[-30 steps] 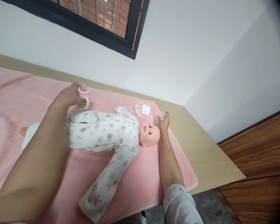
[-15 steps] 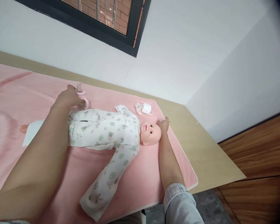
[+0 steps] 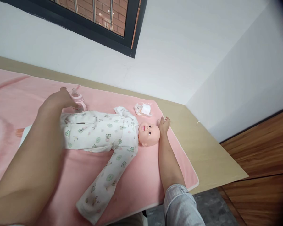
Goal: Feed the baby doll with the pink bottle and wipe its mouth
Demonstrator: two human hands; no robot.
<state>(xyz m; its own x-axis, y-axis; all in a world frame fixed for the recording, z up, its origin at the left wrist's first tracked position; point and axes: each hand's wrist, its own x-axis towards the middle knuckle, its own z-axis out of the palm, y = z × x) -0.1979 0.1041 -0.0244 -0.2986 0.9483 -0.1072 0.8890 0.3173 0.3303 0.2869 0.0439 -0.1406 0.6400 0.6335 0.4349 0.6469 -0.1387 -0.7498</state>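
Note:
A baby doll in a white printed sleepsuit lies on its back on a pink blanket, head to the right. My left hand reaches over the doll's legs. Its fingers are against a pink baby bottle standing on the blanket behind the doll. My right hand rests on the blanket just right of the doll's head, fingers loosely spread. I see nothing in it. A pale blue sleeve covers my right forearm near the bottom edge.
A small crumpled clear wrapper with a white piece lies on the blanket behind the doll's head. The blanket covers a light wooden table set in a white wall corner, under a dark-framed window. Wooden floor shows at right.
My left hand has lowered the bottle onto the blanket. My right hand, which held a small clear cap up, has come down beside the doll's head; the cap no longer shows.

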